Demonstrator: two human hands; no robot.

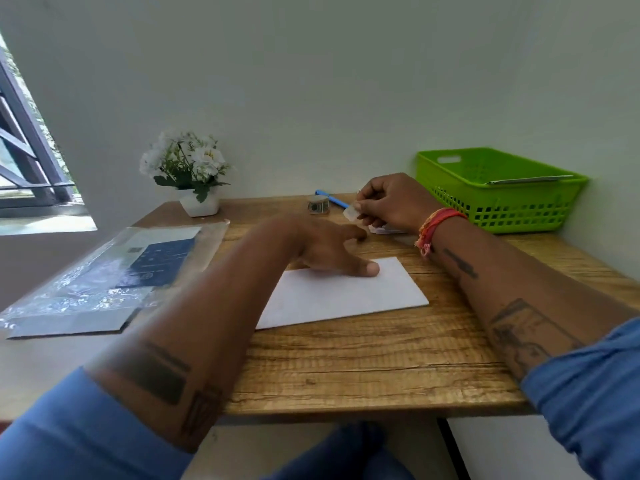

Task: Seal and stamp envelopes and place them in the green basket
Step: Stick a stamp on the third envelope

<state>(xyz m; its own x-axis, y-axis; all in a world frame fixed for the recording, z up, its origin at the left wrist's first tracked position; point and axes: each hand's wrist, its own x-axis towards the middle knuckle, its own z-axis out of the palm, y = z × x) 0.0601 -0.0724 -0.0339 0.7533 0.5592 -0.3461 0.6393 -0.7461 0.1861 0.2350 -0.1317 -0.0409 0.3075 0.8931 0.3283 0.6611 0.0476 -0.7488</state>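
A white envelope [349,294] lies flat on the wooden desk [363,368], in the middle. My left hand [329,249] rests on its far edge, fingers spread, thumb pressing the paper. Beyond the envelope my right hand [391,202] pinches a small pale stamp [350,213] between thumb and fingers. A roll of stamps [318,205] stands further back. The green basket [498,192] sits at the back right with an envelope [530,180] lying across its top.
A blue pen [333,199] lies behind the stamp roll. A potted white flower [188,174] stands at the back left. A clear plastic pack with a dark blue card [114,271] covers the left side. Small paper scraps [386,231] lie under my right hand.
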